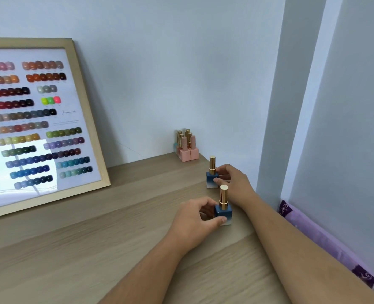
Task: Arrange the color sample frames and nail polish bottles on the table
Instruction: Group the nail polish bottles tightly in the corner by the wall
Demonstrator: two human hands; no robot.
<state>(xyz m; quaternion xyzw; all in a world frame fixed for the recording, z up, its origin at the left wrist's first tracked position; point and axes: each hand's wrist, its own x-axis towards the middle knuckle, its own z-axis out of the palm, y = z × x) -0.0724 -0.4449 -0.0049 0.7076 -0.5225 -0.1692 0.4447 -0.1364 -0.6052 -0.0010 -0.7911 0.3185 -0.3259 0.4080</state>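
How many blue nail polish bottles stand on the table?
2. The nearer blue bottle is gripped by the left hand; the farther blue bottle is gripped by the right hand. The cluster of pink bottles may hide others.

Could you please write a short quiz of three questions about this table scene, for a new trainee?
1. True or false: the left hand holds a blue bottle.
2. What does the frame lean on: A wall, B pink bottles, C curtain?
3. Fill in: the right hand touches the other blue bottle; both have ___ caps.

Key: 1 true; 2 A, the wall; 3 gold.
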